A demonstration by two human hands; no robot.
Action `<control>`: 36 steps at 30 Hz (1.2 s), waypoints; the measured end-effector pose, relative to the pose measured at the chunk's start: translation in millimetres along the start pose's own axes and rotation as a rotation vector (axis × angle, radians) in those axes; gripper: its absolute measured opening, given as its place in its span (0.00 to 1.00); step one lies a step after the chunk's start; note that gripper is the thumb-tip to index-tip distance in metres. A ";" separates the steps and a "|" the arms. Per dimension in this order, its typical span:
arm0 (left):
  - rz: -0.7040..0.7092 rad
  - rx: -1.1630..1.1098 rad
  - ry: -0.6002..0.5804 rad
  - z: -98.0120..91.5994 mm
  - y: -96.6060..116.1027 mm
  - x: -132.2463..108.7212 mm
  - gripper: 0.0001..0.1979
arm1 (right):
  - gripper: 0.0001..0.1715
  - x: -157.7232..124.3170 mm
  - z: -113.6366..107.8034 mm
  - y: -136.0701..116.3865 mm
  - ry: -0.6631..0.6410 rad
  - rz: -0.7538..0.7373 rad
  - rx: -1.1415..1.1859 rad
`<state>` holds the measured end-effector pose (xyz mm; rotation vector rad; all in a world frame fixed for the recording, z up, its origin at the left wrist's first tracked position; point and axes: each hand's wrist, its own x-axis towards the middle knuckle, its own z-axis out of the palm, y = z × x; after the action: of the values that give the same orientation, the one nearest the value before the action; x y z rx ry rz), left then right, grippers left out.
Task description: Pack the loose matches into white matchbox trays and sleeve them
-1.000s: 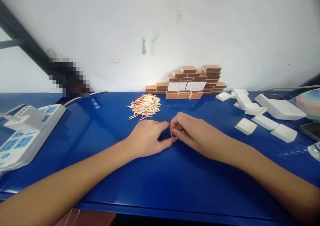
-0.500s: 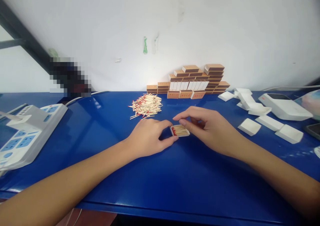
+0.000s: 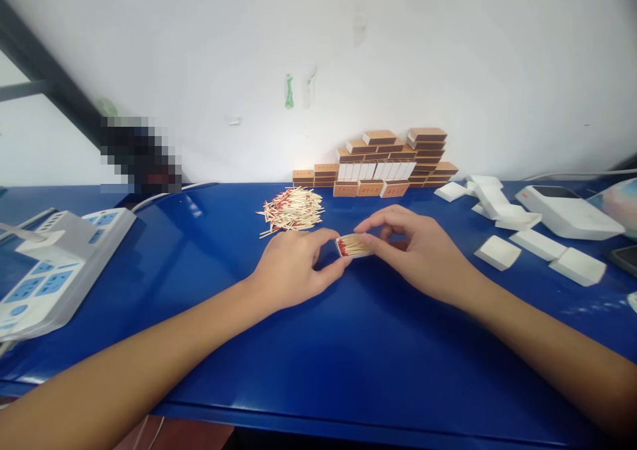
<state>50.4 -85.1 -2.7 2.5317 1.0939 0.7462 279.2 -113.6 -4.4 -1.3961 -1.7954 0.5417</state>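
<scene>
A small white matchbox tray is held between my two hands, with red-tipped matches lying side by side in it. My left hand pinches the tray's left end between thumb and forefinger. At the right end, my right hand has its thumb and fingers closed on the tray, hiding that end. Beyond my left hand lies a loose heap of matches, their red heads pointing various ways.
Stacked brown matchboxes stand against the wall. Several white trays lie scattered on the right of the blue table, near a white device. A power strip and its cables occupy the left.
The tray has moved slightly up in the view and tilted, its right end higher. My right thumb and fingers have closed in on its right end.
</scene>
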 end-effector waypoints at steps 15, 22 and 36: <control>-0.038 0.006 -0.067 -3.4 0.0 0.4 0.15 | 0.05 2.6 -5.2 5.2 0.090 -0.067 -0.081; -0.001 0.057 -0.099 -3.2 -1.1 1.1 0.16 | 0.05 2.3 -5.8 3.9 0.054 -0.104 -0.108; 0.108 0.059 -0.259 2.0 10.7 -10.0 0.19 | 0.09 34.0 -3.8 11.0 -0.183 -0.135 -0.211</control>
<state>52.1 -99.8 -3.1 2.6620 0.9113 0.4001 285.9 -78.7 0.7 -1.3875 -2.1284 0.4296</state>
